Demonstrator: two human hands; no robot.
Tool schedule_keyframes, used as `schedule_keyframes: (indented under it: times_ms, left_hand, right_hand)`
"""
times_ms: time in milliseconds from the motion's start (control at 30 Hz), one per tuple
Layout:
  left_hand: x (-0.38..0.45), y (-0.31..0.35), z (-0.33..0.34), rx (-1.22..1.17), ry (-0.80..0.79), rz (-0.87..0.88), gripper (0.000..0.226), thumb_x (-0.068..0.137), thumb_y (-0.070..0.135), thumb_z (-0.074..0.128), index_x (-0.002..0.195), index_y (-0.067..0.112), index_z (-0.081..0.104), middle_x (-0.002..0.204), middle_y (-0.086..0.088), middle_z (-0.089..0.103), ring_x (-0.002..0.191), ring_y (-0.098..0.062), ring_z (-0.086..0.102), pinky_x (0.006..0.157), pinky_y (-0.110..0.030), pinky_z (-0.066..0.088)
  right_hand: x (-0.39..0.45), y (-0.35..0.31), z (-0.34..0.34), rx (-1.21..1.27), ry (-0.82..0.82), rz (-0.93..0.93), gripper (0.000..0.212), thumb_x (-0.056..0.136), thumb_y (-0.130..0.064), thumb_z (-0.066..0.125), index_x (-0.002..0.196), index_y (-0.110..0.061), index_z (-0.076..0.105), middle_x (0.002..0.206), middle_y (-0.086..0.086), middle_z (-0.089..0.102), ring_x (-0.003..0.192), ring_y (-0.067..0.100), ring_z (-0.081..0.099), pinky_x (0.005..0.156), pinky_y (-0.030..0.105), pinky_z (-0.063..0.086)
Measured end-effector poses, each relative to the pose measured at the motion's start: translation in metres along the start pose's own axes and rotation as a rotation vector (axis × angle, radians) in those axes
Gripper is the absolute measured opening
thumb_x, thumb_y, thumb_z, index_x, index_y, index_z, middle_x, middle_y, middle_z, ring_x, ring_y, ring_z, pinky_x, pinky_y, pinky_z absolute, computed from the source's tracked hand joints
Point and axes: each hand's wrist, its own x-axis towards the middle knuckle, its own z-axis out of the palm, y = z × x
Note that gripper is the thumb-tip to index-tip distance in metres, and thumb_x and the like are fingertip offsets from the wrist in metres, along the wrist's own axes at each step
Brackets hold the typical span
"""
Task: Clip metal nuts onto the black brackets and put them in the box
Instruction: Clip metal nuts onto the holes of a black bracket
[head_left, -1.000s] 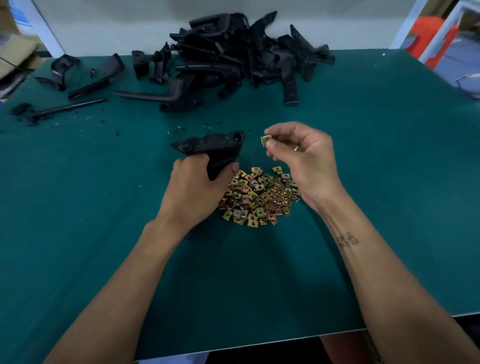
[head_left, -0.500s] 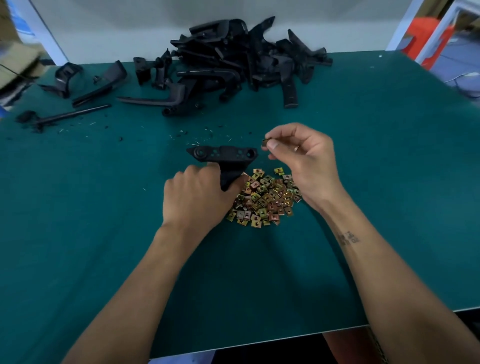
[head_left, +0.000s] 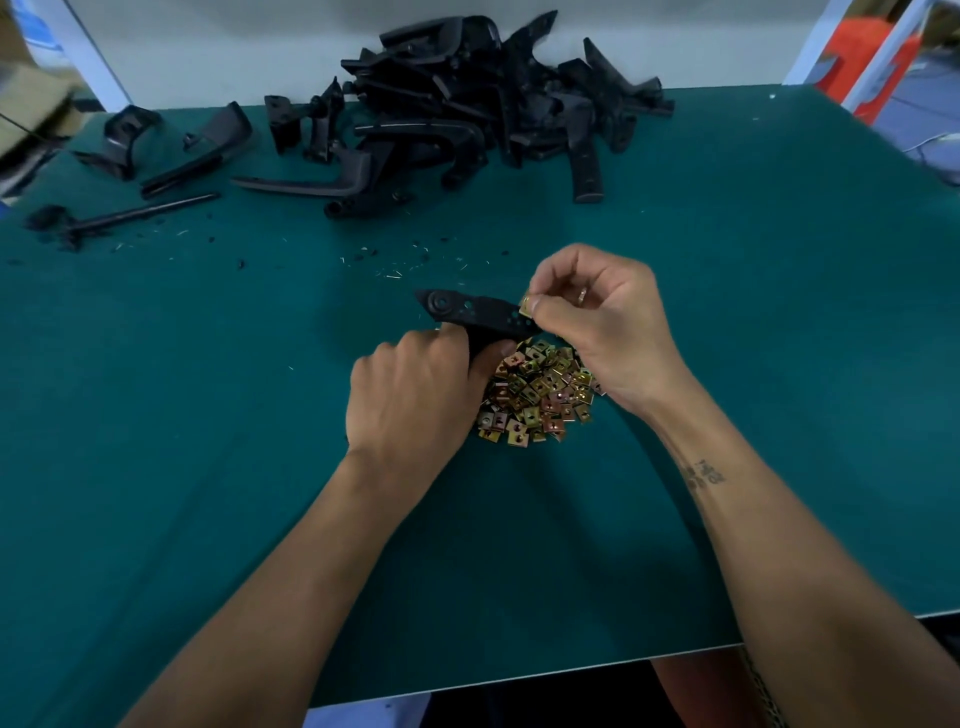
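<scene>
Near the middle of the green surface (head_left: 156, 415), the black bracket (head_left: 475, 312) is held level by the left hand (head_left: 415, 395), which wraps round its lower part so it stays steady. The right hand (head_left: 597, 322) pinches one metal nut (head_left: 525, 307) right at the bracket's right end, likely to clip it on. The nut pile (head_left: 540, 395) lies just below, easy to reach. More brackets (head_left: 467, 104) wait heaped by the far edge. No box shows.
</scene>
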Motion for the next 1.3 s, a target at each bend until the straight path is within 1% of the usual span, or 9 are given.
schedule_keyframes:
  times_ms: [233, 400, 600, 667, 833, 967, 1067, 1200, 1300]
  left_hand:
    - [0.003, -0.003, -0.005, -0.109, 0.018, -0.005, 0.055, 0.097, 0.062, 0.049, 0.076, 0.012, 0.059, 0.072, -0.012, 0.068, 0.062, -0.043, 0.063, 0.055, -0.036, 0.036]
    - [0.003, -0.003, -0.003, -0.141, 0.023, 0.025, 0.047, 0.097, 0.061, 0.048, 0.073, 0.021, 0.039, 0.072, -0.011, 0.067, 0.062, -0.042, 0.062, 0.055, -0.035, 0.034]
    - [0.003, -0.003, -0.003, -0.151, 0.057, 0.037, 0.049, 0.097, 0.057, 0.055, 0.071, 0.02, 0.037, 0.068, -0.014, 0.065, 0.058, -0.043, 0.06, 0.054, -0.035, 0.033]
    - [0.002, -0.003, -0.003, -0.148, 0.052, 0.035, 0.049, 0.097, 0.058, 0.055, 0.071, 0.019, 0.04, 0.069, -0.015, 0.065, 0.059, -0.044, 0.06, 0.054, -0.036, 0.034]
    - [0.004, -0.004, -0.002, -0.121, 0.037, 0.027, 0.053, 0.097, 0.059, 0.052, 0.079, 0.01, 0.061, 0.075, -0.017, 0.067, 0.065, -0.046, 0.062, 0.056, -0.038, 0.035]
    - [0.004, -0.004, -0.002, -0.13, 0.044, 0.037, 0.052, 0.097, 0.059, 0.052, 0.079, 0.01, 0.061, 0.073, -0.016, 0.067, 0.063, -0.045, 0.062, 0.055, -0.037, 0.035]
    - [0.004, -0.004, -0.003, -0.137, 0.053, 0.038, 0.053, 0.097, 0.058, 0.054, 0.076, 0.01, 0.06, 0.07, -0.016, 0.066, 0.061, -0.045, 0.061, 0.054, -0.036, 0.034]
    - [0.003, -0.003, -0.002, -0.125, 0.03, 0.039, 0.054, 0.097, 0.061, 0.05, 0.078, 0.012, 0.059, 0.072, -0.014, 0.067, 0.065, -0.045, 0.062, 0.056, -0.037, 0.034]
    - [0.003, -0.003, -0.002, -0.129, 0.034, 0.045, 0.054, 0.097, 0.06, 0.051, 0.078, 0.01, 0.06, 0.073, -0.016, 0.067, 0.065, -0.046, 0.061, 0.056, -0.036, 0.033]
  right_hand:
    - [0.003, 0.002, 0.0, 0.102, 0.064, -0.011, 0.02, 0.081, -0.009, 0.074, 0.082, -0.029, 0.077, 0.081, -0.007, 0.072, 0.078, 0.011, 0.062, 0.071, 0.025, 0.052]
    - [0.002, 0.003, 0.003, 0.172, 0.088, 0.011, 0.015, 0.082, -0.01, 0.076, 0.084, -0.024, 0.079, 0.083, -0.002, 0.075, 0.079, 0.014, 0.069, 0.074, 0.027, 0.055]
    - [0.0, 0.002, 0.005, 0.155, 0.059, 0.04, 0.014, 0.08, -0.01, 0.075, 0.08, -0.023, 0.079, 0.08, -0.002, 0.072, 0.078, 0.019, 0.062, 0.078, 0.045, 0.052]
    - [0.0, 0.002, 0.006, 0.135, 0.051, 0.036, 0.015, 0.08, -0.01, 0.073, 0.08, -0.024, 0.078, 0.079, -0.004, 0.071, 0.078, 0.018, 0.061, 0.077, 0.044, 0.051]
    - [-0.001, 0.001, 0.008, 0.009, -0.022, -0.012, 0.015, 0.086, -0.007, 0.071, 0.085, -0.021, 0.075, 0.082, -0.003, 0.071, 0.076, 0.013, 0.057, 0.07, 0.027, 0.048]
    - [0.0, 0.0, 0.009, 0.124, 0.072, 0.005, 0.014, 0.087, 0.0, 0.07, 0.086, -0.013, 0.075, 0.084, 0.007, 0.073, 0.081, 0.022, 0.066, 0.078, 0.038, 0.055]
    - [0.002, -0.005, 0.004, 0.314, 0.172, 0.03, 0.01, 0.091, 0.006, 0.067, 0.092, -0.004, 0.07, 0.088, 0.011, 0.069, 0.08, 0.028, 0.073, 0.079, 0.039, 0.061]
    - [0.002, -0.006, 0.001, 0.174, 0.166, -0.028, 0.011, 0.093, 0.006, 0.068, 0.094, -0.005, 0.071, 0.082, 0.002, 0.07, 0.074, 0.027, 0.075, 0.076, 0.039, 0.062]
    - [0.002, -0.007, 0.001, 0.117, 0.127, -0.077, 0.015, 0.09, 0.009, 0.069, 0.097, -0.004, 0.073, 0.089, 0.009, 0.068, 0.075, 0.023, 0.074, 0.077, 0.035, 0.06]
